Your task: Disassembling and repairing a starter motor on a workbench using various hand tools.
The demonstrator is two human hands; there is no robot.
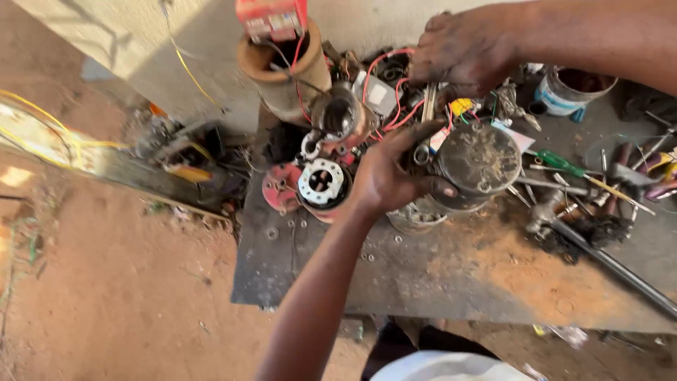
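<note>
On the grimy dark metal workbench (451, 271), roughly mid-scene, the left hand (386, 178) is wrapped w/ fingers curled round the left side of a dirty grey cylindrical motor housing (478, 164), thumb pressing its near edge, so it's got a firm hold on it. Right hand (467, 48) is at the far side, palm down, fingers bent over a silver flat spanner (427, 106) and a tangle of red wires (395, 92); can't tell if it's actually gripping anything or just resting. Just left of the left hand sits a red motor end cap w/ a white ring-shaped part (321, 182), and further back a tan cardboard-looking tube (282, 70) stands upright w/ a red box on top. Right of the housing: green-handled screwdriver (564, 164), a hammer w/ long dark handle (599, 254), and a white plastic tub (575, 88) at the far right. Reddish dirt floor (106, 282) on the left.
</note>
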